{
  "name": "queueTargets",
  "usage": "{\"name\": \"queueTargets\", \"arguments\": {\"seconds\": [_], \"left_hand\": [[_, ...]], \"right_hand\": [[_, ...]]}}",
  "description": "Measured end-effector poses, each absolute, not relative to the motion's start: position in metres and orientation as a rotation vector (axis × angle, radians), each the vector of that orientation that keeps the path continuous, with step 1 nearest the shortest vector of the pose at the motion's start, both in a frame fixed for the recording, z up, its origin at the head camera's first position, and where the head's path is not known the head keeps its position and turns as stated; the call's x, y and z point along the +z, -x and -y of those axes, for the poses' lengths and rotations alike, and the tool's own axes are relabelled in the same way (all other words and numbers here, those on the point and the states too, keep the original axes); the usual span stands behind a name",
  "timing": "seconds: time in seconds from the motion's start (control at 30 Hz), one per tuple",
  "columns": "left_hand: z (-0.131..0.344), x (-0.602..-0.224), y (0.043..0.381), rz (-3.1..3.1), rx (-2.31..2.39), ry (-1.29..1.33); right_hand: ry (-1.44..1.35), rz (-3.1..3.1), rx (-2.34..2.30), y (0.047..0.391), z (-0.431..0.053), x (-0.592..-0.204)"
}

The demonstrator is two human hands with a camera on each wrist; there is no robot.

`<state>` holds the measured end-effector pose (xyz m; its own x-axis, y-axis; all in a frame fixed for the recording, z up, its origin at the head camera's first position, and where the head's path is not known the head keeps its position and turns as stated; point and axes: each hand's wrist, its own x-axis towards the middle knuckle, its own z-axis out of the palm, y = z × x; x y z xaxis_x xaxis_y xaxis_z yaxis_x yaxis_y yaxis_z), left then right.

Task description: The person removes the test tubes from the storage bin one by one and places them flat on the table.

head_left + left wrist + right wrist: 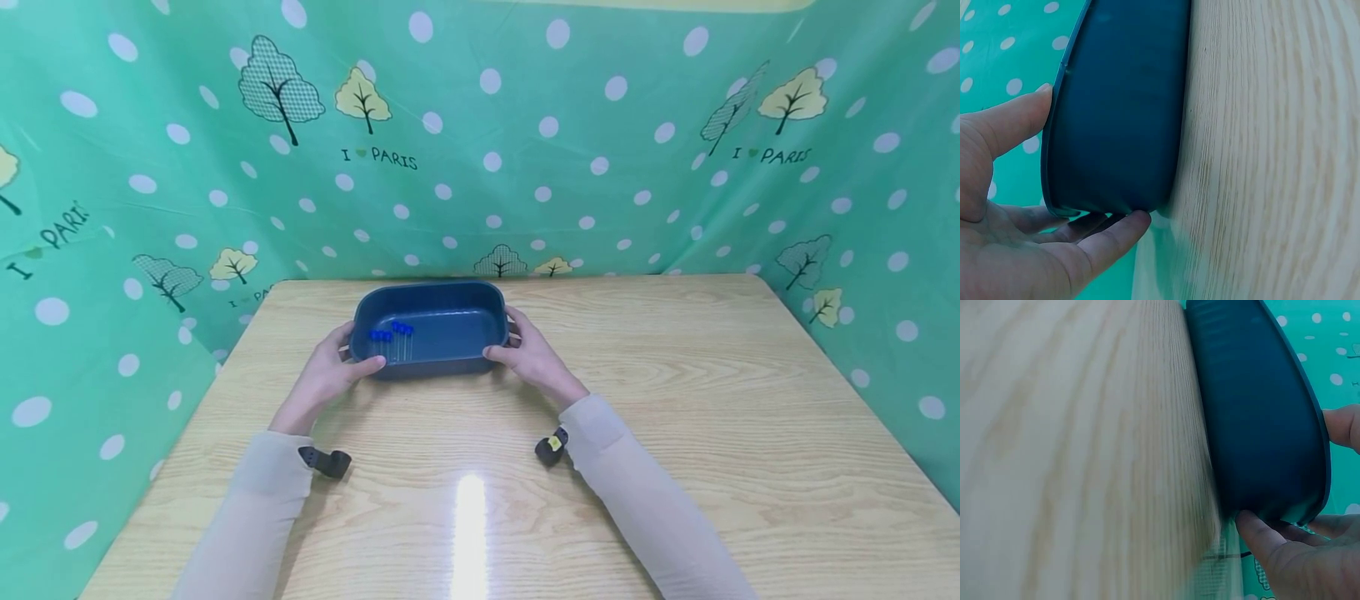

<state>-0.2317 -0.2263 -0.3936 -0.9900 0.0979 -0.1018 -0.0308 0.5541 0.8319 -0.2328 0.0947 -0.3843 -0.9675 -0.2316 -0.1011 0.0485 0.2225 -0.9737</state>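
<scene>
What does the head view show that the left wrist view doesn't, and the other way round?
Only the head view shows the right grip, the inside of the tub and the blue-tipped rods lying in its left part. Only the left wrist view shows a fingertip low on the tub's end, near its base. Both show the left grip with its thumb at the rim, the tub, the table and the dotted cloth.

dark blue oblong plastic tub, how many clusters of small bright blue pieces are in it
2: one bright blue cluster near the left end of the tub, the other bright blue cluster just right of the first, slightly farther back. The near wall may hide more.
</scene>
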Motion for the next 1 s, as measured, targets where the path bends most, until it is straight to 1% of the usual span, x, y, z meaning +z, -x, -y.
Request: {"name": "queueTargets", "arguments": {"seconds": [0.1, 0.2, 0.5, 0.73, 1.0], "left_hand": [[0.226, -0.394, 0.232, -2.650, 1.418, -0.061], [0.224, -0.394, 0.232, -2.649, 1.423, -0.062], [0.221, -0.394, 0.232, -2.638, 1.437, -0.060], [0.218, -0.395, 0.233, -2.638, 1.433, -0.051], [0.216, -0.395, 0.232, -2.641, 1.429, -0.053]], "right_hand": [[0.176, -2.280, -1.811, 0.226, -0.095, -0.377], [0.174, -2.279, -1.815, 0.227, -0.096, -0.378], [0.161, -2.305, -1.845, 0.244, -0.101, -0.408], [0.194, -2.275, -1.833, 0.224, -0.100, -0.378], [0.184, -2.285, -1.821, 0.225, -0.103, -0.379]]}}
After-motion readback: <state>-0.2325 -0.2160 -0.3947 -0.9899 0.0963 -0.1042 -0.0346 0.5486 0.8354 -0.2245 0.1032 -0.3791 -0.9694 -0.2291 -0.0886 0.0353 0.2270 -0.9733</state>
